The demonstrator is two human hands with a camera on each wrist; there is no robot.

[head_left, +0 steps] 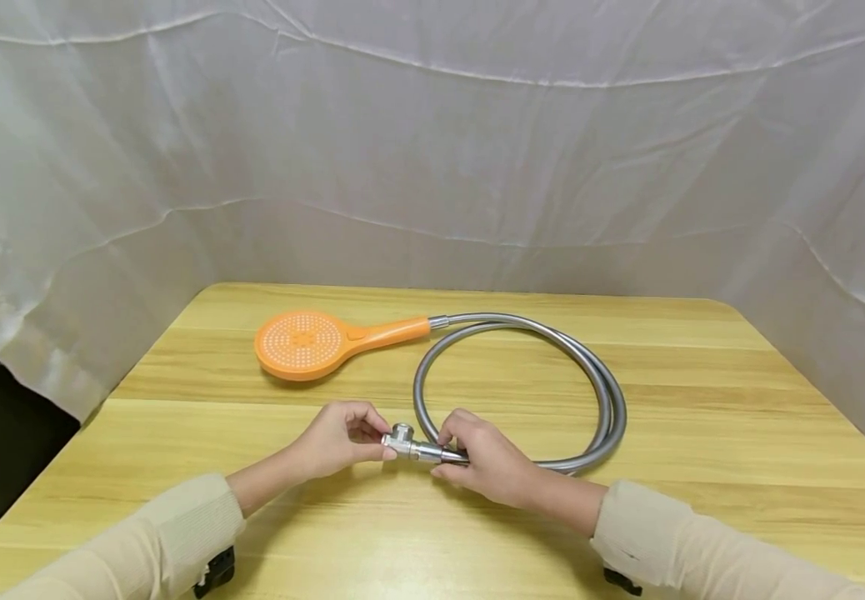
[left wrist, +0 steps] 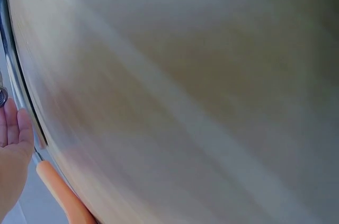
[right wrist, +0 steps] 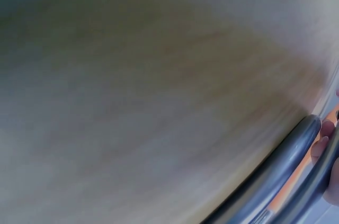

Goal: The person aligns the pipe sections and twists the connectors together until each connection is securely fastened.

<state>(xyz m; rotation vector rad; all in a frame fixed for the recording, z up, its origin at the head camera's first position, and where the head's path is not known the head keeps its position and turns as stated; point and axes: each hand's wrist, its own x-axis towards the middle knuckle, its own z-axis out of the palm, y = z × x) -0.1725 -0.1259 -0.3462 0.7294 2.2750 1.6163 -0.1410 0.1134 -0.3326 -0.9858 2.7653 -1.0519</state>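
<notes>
A chrome T-shaped valve fitting (head_left: 401, 440) sits at the end of a grey shower hose (head_left: 603, 392), near the table's front middle. My left hand (head_left: 331, 442) pinches the fitting's left end between thumb and fingers. On the other side my right hand (head_left: 488, 461) grips the hose's chrome end connector (head_left: 428, 452). Fitting and connector meet in one line; how far they are joined is too small to tell. The hose loops behind the right hand and runs to an orange shower head (head_left: 301, 342), which lies face up on the table, its handle pointing right.
The wooden table (head_left: 702, 400) carries all these things. Pale cloth (head_left: 432, 150) hangs behind it and at both sides. A dark gap (head_left: 5, 433) shows beyond the left edge. Both wrist views are mostly filled by blurred tabletop.
</notes>
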